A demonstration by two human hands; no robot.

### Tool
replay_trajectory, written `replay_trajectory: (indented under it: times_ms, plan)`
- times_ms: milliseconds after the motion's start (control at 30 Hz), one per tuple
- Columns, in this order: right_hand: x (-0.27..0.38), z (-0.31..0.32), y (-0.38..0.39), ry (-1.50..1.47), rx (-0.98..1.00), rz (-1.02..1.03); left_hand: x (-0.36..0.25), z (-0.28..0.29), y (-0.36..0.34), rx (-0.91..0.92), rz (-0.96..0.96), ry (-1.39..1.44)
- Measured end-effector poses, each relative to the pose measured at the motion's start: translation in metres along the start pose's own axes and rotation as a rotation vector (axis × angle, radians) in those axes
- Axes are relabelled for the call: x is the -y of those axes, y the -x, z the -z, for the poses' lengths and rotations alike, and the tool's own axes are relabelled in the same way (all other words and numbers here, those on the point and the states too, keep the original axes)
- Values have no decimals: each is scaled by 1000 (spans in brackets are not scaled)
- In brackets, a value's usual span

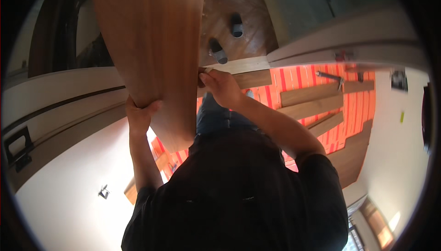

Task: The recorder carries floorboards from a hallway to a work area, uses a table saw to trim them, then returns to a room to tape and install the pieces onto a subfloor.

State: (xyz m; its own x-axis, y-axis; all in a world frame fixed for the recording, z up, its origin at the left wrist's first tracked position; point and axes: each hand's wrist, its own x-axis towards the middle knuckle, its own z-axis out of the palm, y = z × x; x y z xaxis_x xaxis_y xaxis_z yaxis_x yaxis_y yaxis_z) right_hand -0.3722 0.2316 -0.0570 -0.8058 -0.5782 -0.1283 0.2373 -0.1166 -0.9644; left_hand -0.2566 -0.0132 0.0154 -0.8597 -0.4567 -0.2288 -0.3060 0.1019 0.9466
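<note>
A long brown wooden floor plank (156, 35) rises close in front of me, from beside my waist past the top of the view. My left hand (140, 113) is wrapped round its left edge, thumb on the face. My right hand (220, 85) is closed at the plank's right edge. Between its fingertips there seems to be a small dark piece, too unclear to name. Behind that hand a narrow board (255, 79) lies along the pale threshold strip (248, 65). The plank hides part of the floor.
Cut planks (312, 99) lie on red-orange striped underlay (294, 78) at right, near a hammer-like tool (331, 77). Laid flooring (351, 159) borders the right wall. Two slippers (236, 25) (218, 52) stand beyond the threshold. Door frame sides (69, 99) (340, 51) flank me.
</note>
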Motion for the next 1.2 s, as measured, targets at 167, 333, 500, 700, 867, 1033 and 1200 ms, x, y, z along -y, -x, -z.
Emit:
replay_trajectory:
  times_ms: [167,333,500,700,867,1033,1200]
  plan:
    - [-4,103,-104,543,18,260,-25,-8,-19,-251,146,-146]
    - [-36,321,-149,1347,-106,381,-12,-8,-60,-448,-22,-10]
    - [-35,462,-94,1821,-76,67,-13,12,-96,-449,135,52]
    - [-13,420,-103,1977,248,-428,-39,9,-99,-528,161,60]
    - [-9,419,-105,2025,239,-468,-42,6,-93,-630,197,-154]
    - [-19,432,-139,1818,125,-705,-37,-6,-93,-727,184,-115]
    - [-33,446,-190,1689,160,-442,-29,-32,-113,-749,196,-42]
